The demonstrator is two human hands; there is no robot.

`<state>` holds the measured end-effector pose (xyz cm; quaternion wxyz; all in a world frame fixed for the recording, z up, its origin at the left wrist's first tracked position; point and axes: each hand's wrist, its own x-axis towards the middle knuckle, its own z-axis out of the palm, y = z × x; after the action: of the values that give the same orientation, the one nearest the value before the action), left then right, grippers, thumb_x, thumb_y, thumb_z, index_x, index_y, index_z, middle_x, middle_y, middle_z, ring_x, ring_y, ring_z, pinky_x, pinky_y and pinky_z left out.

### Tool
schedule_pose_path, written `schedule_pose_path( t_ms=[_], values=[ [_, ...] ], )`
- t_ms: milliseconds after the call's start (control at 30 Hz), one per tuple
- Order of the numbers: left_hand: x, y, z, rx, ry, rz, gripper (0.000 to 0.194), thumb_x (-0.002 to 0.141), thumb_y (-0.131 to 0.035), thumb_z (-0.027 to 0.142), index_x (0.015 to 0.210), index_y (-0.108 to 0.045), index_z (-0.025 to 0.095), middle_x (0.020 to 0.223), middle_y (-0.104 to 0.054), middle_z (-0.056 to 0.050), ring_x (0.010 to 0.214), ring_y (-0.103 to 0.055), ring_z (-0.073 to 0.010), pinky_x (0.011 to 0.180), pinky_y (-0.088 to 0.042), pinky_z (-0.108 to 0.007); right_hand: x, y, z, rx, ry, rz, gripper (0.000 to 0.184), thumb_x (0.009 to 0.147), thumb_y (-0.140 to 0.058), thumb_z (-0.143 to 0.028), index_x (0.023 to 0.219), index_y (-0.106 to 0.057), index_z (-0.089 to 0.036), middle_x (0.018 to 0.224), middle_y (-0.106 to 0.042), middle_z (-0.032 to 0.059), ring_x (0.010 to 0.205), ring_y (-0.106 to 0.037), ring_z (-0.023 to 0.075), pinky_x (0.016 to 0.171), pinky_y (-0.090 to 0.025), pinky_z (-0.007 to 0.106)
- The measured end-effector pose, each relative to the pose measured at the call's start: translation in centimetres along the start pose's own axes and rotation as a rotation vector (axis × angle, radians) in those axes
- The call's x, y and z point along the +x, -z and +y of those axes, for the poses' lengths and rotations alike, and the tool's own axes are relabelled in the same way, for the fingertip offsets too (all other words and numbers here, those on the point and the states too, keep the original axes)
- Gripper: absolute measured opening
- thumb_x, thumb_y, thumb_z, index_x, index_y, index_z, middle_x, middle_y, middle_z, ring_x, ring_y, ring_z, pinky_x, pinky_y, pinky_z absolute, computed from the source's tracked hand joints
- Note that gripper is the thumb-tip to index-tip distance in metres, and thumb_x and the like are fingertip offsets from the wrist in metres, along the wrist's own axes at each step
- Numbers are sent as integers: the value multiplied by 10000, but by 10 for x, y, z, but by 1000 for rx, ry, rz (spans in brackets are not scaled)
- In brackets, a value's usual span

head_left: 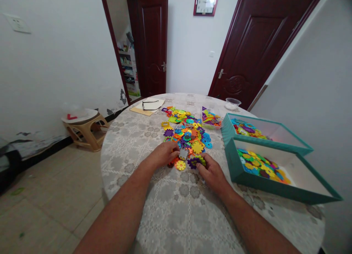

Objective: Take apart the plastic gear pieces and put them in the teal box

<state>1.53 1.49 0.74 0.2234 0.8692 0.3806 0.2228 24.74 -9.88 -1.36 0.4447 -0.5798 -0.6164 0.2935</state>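
A heap of colourful plastic gear pieces [189, 135] covers the middle of the table. My right hand [211, 170] pinches purple and yellow-green gear pieces [195, 161] at the heap's near right edge. At the near left edge lies my left hand [166, 153], its fingers curled closed by an orange-red piece; what they grip, if anything, is hidden. Between the two hands are a grey square piece [183, 153] and a yellow flower-shaped gear [180, 165]. A larger yellow gear [198, 148] rests just beyond them.
Two teal boxes [275, 190] holding colourful pieces stand at the right. Behind the heap sits a clear tray [211, 126] of small parts. Glasses [150, 105] lie on papers at the far left, and a clear bowl [233, 102] is at the far right. A stool [86, 131] stands left.
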Motion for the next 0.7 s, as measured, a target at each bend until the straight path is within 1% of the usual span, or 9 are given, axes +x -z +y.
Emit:
schedule_pose_path(
  t_ms=[67,133,233,333,433,500,600,633,700],
  values=[
    [-1,-3,-3,29,-16,21,200,910,-576,231,1023,-740,254,1033,-742,-61,970,-670,-227,888,-532,-342,0,0,1,-32,9,-17,204,877,-584,-292,1041,-683,-223,904,-711,9,824,-629,194,734,-470,274],
    [-1,-5,-5,45,-51,37,315,894,-613,217,1187,-714,271,1182,-720,-69,1113,-649,-242,989,-518,-361,0,0,3,-50,12,-34,204,888,-577,-286,1052,-680,-221,915,-709,10,839,-627,196,748,-464,278],
    [-1,-8,-3,89,-91,-2,486,868,-701,245,1350,-650,275,1296,-682,-85,1208,-619,-265,1052,-490,-384,0,1,4,-63,24,-43,185,897,-579,-289,1037,-675,-216,882,-692,3,808,-610,189,725,-447,277],
    [1,-13,2,148,-77,-53,442,849,-756,274,1286,-687,255,1212,-705,-88,1137,-636,-272,993,-497,-374,0,0,4,-62,38,-52,173,894,-579,-288,1020,-672,-213,855,-676,0,775,-596,185,693,-432,275],
    [3,-19,6,137,-95,-48,393,822,-785,255,1207,-705,238,1129,-712,-77,1067,-638,-258,935,-496,-347,0,0,3,-55,55,-49,185,898,-571,-286,1034,-676,-216,885,-684,14,817,-617,198,730,-460,291],
    [4,-21,7,67,-139,-24,395,813,-784,231,1197,-694,225,1124,-705,-73,1048,-635,-247,932,-494,-342,1,0,3,-37,92,-18,216,892,-573,-273,1071,-684,-225,1017,-709,39,963,-649,224,856,-495,325],
    [3,-20,10,-99,-182,-12,395,815,-725,152,1202,-679,216,1135,-693,-61,1019,-639,-216,922,-502,-327,2,1,2,9,135,24,292,884,-573,-253,1151,-693,-249,1294,-677,63,1223,-610,253,1078,-451,393],
    [3,-19,12,-158,-181,-16,398,813,-702,129,1200,-677,215,1133,-690,-55,1006,-642,-205,912,-507,-320,2,1,2,24,135,20,322,883,-574,-251,1183,-690,-252,1331,-666,64,1253,-600,255,1101,-440,403],
    [2,-18,16,-273,-170,-41,413,803,-667,104,1201,-669,217,1128,-689,-47,985,-646,-189,893,-518,-306,1,1,3,48,111,-10,363,883,-572,-254,1230,-678,-246,1268,-696,64,1179,-635,247,1043,-483,386]
  ],
)
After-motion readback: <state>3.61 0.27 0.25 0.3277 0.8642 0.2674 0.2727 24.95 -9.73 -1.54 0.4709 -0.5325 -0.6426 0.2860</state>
